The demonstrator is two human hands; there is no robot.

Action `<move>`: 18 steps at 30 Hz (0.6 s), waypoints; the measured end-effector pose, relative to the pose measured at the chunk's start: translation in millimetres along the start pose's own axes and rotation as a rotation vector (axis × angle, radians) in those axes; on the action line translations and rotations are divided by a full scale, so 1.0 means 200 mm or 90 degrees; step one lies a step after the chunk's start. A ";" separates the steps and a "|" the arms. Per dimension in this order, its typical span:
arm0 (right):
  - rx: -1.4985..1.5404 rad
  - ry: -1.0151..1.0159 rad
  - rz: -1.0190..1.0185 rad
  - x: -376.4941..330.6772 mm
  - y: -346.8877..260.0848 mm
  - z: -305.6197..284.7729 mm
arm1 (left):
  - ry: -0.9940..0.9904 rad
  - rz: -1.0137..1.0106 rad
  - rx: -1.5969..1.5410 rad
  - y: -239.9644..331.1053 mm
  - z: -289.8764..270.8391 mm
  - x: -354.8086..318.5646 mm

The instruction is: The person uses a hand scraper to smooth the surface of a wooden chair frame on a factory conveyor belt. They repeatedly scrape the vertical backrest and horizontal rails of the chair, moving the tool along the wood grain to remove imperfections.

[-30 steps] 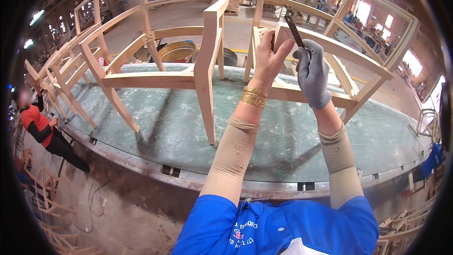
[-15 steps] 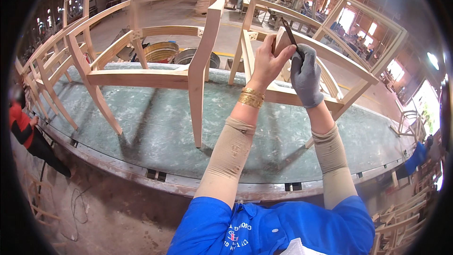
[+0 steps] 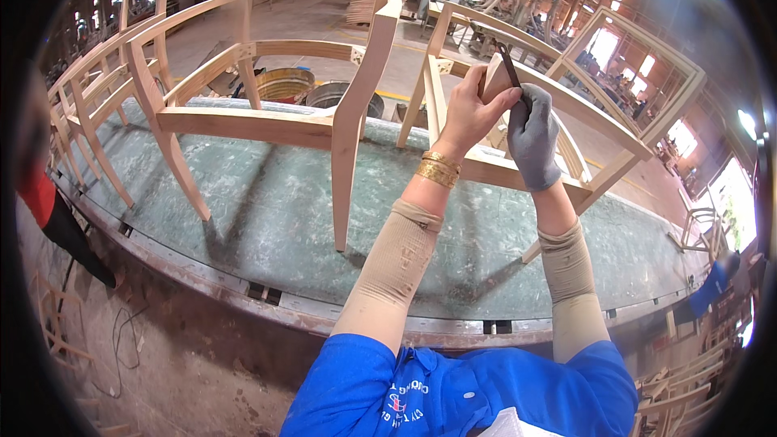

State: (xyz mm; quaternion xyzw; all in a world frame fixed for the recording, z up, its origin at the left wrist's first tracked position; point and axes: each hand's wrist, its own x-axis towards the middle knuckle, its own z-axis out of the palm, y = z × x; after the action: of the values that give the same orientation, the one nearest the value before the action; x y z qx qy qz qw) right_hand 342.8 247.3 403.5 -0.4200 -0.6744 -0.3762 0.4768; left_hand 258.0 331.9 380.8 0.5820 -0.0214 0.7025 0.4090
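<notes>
My left hand [image 3: 467,112], bare with gold bangles at the wrist, is closed round a flat tan block [image 3: 498,79] that looks like wood. Against the block's right side lies a thin dark strip [image 3: 509,65], its kind not clear. My right hand [image 3: 534,133], in a grey glove, closes on the lower end of that strip, the two thumbs nearly meeting. Both hands are raised in front of an unfinished wooden chair frame [image 3: 595,109] on the right. A second chair frame [image 3: 243,126] stands to the left of my arms.
The frames stand on a long green-topped table [image 3: 275,259] with a worn front edge. More chair frames [image 3: 85,105] line its left end. Behind it are a yellow tub [image 3: 283,85] and a dark tub [image 3: 328,95]. A person [image 3: 61,226] stands at far left.
The view has shifted slightly, so the frames sit a little further right. My hands stay together on the block and dark strip, which has tilted slightly. The person at far left appears nearer.
</notes>
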 end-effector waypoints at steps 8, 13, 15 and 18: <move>-0.008 0.001 0.000 -0.01 0.02 0.00 | -0.007 -0.026 0.020 0.01 0.00 0.00; 0.006 0.004 0.003 0.00 0.01 0.00 | -0.006 -0.042 0.033 0.02 0.00 0.00; 0.005 0.004 0.009 0.00 0.01 0.00 | -0.003 -0.048 0.031 0.03 0.00 0.00; 0.003 0.009 0.011 0.00 0.00 0.00 | -0.001 -0.059 0.005 0.03 0.00 -0.01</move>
State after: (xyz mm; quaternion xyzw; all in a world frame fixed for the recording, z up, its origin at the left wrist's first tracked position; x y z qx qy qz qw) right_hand 343.5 248.2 403.5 -0.4222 -0.6684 -0.3734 0.4854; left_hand 255.2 326.7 382.7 0.5842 0.0080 0.6826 0.4391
